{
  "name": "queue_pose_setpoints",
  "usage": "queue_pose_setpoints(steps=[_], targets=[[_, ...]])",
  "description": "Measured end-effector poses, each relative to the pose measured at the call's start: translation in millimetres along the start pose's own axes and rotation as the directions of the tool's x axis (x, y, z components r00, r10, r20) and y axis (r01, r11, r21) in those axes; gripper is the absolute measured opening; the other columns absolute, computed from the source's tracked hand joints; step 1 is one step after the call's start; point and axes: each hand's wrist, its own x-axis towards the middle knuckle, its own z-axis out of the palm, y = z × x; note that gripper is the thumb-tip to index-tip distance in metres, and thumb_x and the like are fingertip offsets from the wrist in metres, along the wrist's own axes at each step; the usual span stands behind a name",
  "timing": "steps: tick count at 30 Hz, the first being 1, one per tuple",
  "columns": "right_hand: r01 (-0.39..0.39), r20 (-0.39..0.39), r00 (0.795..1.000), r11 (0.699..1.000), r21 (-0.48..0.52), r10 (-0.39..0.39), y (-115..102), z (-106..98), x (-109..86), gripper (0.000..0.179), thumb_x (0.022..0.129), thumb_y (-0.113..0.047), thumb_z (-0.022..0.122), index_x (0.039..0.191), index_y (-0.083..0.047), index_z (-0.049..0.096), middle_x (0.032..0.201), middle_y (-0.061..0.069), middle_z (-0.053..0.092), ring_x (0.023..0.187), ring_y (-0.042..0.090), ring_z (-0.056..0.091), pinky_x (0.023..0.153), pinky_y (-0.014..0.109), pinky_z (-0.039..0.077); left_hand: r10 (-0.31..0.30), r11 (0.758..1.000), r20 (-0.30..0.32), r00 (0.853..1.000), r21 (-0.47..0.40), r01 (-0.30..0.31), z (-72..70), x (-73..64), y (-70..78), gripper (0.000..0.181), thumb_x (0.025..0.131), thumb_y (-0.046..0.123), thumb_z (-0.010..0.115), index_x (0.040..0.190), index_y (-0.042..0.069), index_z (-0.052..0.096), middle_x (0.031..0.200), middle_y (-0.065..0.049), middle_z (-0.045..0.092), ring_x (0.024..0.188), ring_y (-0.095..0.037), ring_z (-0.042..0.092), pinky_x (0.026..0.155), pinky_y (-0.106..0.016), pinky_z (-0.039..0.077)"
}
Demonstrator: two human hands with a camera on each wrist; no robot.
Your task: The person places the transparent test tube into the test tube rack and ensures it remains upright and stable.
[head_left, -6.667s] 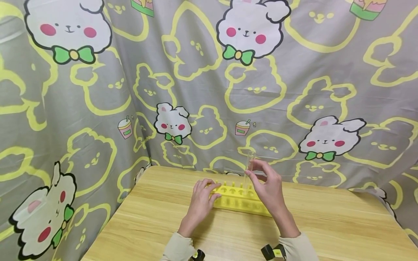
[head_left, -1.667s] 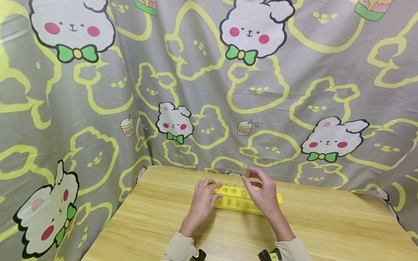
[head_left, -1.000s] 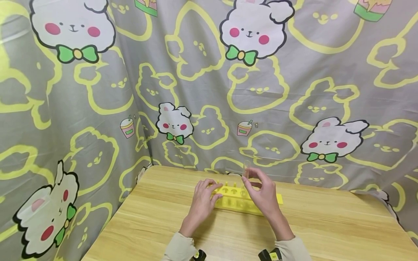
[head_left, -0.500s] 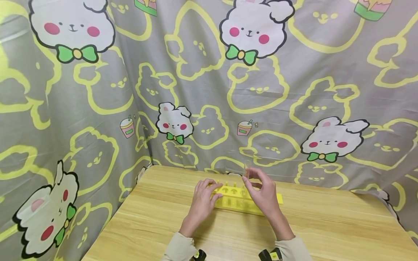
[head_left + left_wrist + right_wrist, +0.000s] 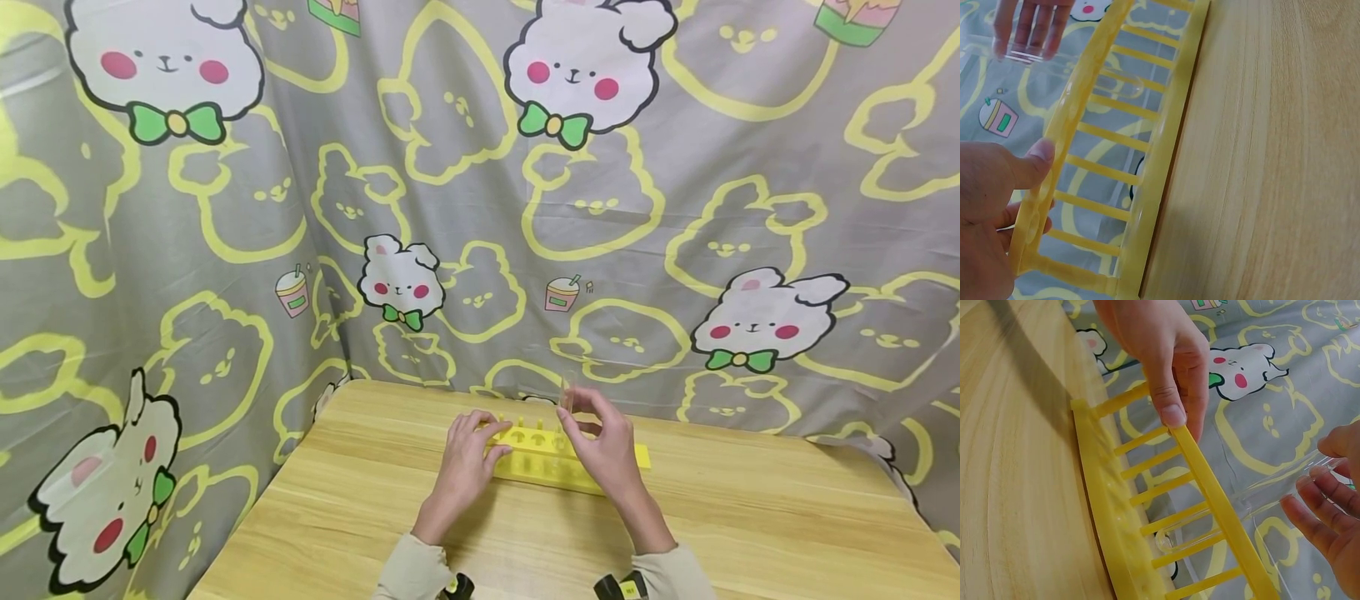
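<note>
On the table stands a yellow test tube rack with a row of holes in its upper plate. My left hand grips its left end, thumb on the upper plate and fingers beneath in the left wrist view. My right hand pinches a clear glass test tube near its upper part with thumb and fingertips. The tube passes through a hole in the upper plate. Its rounded bottom shows between the rack's rungs, short of the base. My right hand hides part of the rack's right end.
The wooden table extends on both sides of the rack. A grey curtain with rabbit prints hangs along the table's back and left side. Small black wrist devices sit at both cuffs.
Since the oldest frame, my right hand has come down and slightly left with the test tube, which sits lower. Over the last second or so, almost nothing moves; my left hand stays on the rack.
</note>
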Motion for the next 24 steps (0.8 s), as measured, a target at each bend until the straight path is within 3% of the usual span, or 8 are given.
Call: queue_pose_setpoints(steps=[24], targets=[[-0.026,0.003,1.000,1.000,-0.008,0.026,2.4,1.3,-3.2,0.025,0.090,-0.004,0.078,0.113,-0.010,0.070,0.101,-0.002,0.072,0.094,0.018,0.070,0.070,0.028,0.062,-0.005,1.000,0.006,1.000,0.009,0.005,0.5,0.3,-0.8,0.036,0.088,0.023,0.078,0.122,0.010,0.075,0.114,-0.004,0.062,0.111,-0.026,0.056,0.112,-0.052,0.035]])
